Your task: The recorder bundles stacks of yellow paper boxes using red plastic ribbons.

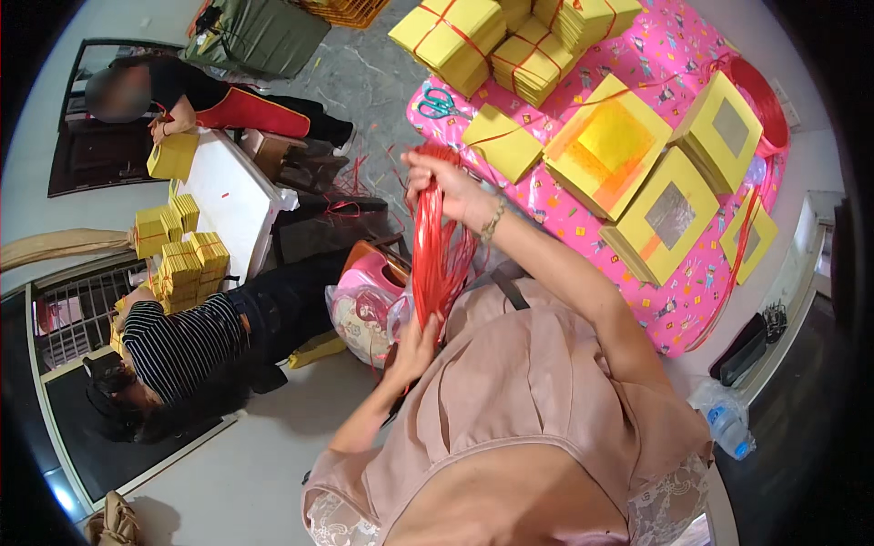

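A long bundle of glossy red plastic string [436,255] stretches between my two hands, in front of my body. My right hand [448,187], with a bracelet at its wrist, is closed around the far end, where short strands stick out. Lower down, my left hand [421,344] grips the near end; its fingers are partly hidden by the strands. Just beyond my right hand, on the pink table, lies a yellow paper stack [503,144] tied with red string. Green-handled scissors [439,105] rest close to it.
The pink patterned tablecloth [675,314] bears several yellow paper stacks [537,59], some with grey windows, and a red string roll [760,105]. On the left, two people [187,341] are at a white table [228,196]. A pink stool [373,273] stands beside my left arm.
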Demonstrator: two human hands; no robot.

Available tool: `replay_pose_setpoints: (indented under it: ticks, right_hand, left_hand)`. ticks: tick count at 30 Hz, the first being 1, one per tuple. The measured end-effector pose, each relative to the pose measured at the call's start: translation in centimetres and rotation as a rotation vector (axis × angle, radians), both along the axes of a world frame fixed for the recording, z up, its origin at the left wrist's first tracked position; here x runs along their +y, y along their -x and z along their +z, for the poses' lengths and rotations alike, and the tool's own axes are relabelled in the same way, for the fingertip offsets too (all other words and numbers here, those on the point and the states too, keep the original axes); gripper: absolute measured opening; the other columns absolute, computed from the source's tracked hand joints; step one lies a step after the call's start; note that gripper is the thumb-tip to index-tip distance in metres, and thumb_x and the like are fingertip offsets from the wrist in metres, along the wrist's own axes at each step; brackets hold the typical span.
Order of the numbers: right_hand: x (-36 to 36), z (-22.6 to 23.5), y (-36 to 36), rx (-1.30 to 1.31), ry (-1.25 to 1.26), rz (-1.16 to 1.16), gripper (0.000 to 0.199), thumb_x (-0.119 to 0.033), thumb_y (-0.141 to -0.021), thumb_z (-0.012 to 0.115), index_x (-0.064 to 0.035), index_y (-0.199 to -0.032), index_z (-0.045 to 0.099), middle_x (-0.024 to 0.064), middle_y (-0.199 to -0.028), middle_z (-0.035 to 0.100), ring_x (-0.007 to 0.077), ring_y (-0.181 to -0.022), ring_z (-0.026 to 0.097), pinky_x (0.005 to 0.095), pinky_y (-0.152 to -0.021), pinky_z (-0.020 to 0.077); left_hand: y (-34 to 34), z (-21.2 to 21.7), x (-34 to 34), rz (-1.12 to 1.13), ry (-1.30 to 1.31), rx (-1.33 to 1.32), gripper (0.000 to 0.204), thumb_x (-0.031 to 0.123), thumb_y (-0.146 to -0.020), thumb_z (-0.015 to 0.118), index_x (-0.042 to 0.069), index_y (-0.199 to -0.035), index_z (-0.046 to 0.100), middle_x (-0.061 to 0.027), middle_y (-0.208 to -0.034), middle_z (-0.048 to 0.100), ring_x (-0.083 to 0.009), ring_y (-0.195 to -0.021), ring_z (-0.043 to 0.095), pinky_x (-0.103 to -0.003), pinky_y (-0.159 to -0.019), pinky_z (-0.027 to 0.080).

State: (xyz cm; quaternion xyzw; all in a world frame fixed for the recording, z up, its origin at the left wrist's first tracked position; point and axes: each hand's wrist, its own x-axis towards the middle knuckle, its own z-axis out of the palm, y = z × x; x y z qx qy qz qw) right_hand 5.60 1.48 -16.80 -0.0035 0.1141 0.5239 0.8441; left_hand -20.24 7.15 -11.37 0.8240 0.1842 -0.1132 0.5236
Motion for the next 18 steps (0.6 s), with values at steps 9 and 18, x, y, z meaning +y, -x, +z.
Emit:
replay_pose_setpoints:
  ticks: [9,18]
  right_hand:
    - [-2.4,4.7,-5.4,-0.304,0.037,-0.141,0.013,-0.024,-0.092,0.049,-0.011,-0.091,0.053,-0.009,-0.052,0.033,0.0028,-0.045,0.034,0.0202,-0.053,0.0378]
    - [-4.4,7.1,2.7,-0.692,0.134,0.186,0.025,-0.029,-0.095,0.039,-0.0097,-0.081,0.048,-0.0085,-0.05,0.024,0.0025,-0.041,0.024,0.0192,-0.038,0.0195]
  left_hand:
    - [8.9,-10.8,3.0,0.053,-0.193,-0.001,0.034,0.012,-0.09,0.041,0.004,-0.123,0.038,-0.0241,-0.084,0.057,-0.0414,-0.076,0.056,-0.041,-0.062,0.043]
    - [-0.3,-15.8,9.0,-0.103,0.689,0.035,0.078,0.05,-0.075,0.06,0.001,-0.129,0.035,-0.01,-0.128,0.044,-0.0191,-0.12,0.041,-0.035,-0.101,0.029]
